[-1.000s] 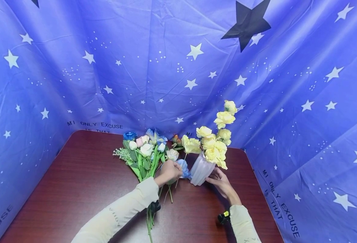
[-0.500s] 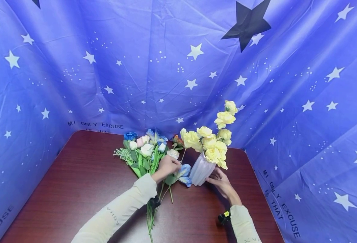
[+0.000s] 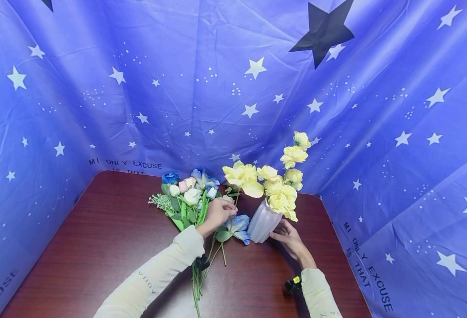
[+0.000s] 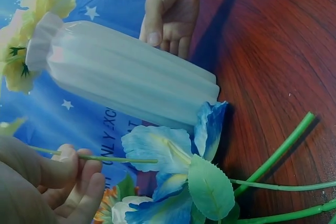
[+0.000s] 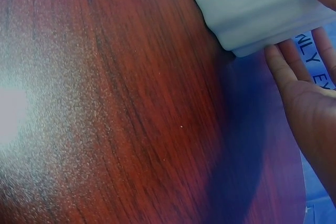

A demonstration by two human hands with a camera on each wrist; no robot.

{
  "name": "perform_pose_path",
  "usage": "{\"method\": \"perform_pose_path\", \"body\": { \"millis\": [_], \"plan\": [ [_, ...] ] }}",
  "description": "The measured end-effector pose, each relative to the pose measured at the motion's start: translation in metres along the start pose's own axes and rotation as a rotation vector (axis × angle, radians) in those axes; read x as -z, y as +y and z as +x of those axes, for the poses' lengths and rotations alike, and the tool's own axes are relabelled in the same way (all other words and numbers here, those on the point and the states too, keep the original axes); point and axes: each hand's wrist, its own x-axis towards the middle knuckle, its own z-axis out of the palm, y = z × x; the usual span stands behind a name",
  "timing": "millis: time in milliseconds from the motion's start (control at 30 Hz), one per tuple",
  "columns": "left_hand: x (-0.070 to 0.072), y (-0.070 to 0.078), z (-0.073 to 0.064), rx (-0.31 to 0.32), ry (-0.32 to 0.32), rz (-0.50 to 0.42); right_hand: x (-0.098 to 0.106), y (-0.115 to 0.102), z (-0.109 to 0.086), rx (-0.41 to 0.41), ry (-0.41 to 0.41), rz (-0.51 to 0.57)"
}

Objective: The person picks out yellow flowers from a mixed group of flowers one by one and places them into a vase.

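In the head view my left hand (image 3: 218,213) pinches the thin stem of a yellow flower (image 3: 242,176), with the bloom above the fingers. The left wrist view shows this green stem (image 4: 118,158) between thumb and fingers, its lower end in front of a blue flower (image 4: 163,148). The white ribbed vase (image 3: 264,224) stands to the right, several yellow flowers (image 3: 281,194) rising from its mouth. My right hand (image 3: 290,240) holds the vase low on its right side. In the right wrist view, thumb and fingers (image 5: 283,69) lie on different sides of it.
Left of the left hand lies a pile of mixed flowers (image 3: 191,196), green stems (image 3: 195,282) toward the front edge. The blue flower and its leaf (image 3: 222,236) lie between pile and vase. A starry blue cloth (image 3: 193,88) hangs around the reddish-brown table (image 3: 110,229).
My left hand has shifted slightly left, and the yellow flower it pinches has swung left, away from the vase. The blue flower beneath shows more fully. The right hand and vase have stayed put.
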Motion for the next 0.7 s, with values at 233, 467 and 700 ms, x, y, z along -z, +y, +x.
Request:
{"method": "perform_pose_path", "body": {
  "millis": [233,467,700],
  "plan": [
    [0.0017,-0.0009,0.0021,-0.054,-0.001,-0.123,-0.0007,-0.0006,-0.0006,0.004,-0.006,-0.004],
    [0.0091,0.0007,0.0033,-0.109,-0.036,-0.223,-0.0024,-0.0017,-0.0007,0.033,-0.023,0.002],
    [0.0066,0.0048,0.0095,-0.069,-0.01,-0.293,-0.0008,-0.0002,0.0003,0.023,-0.012,-0.001]
  ]
}}
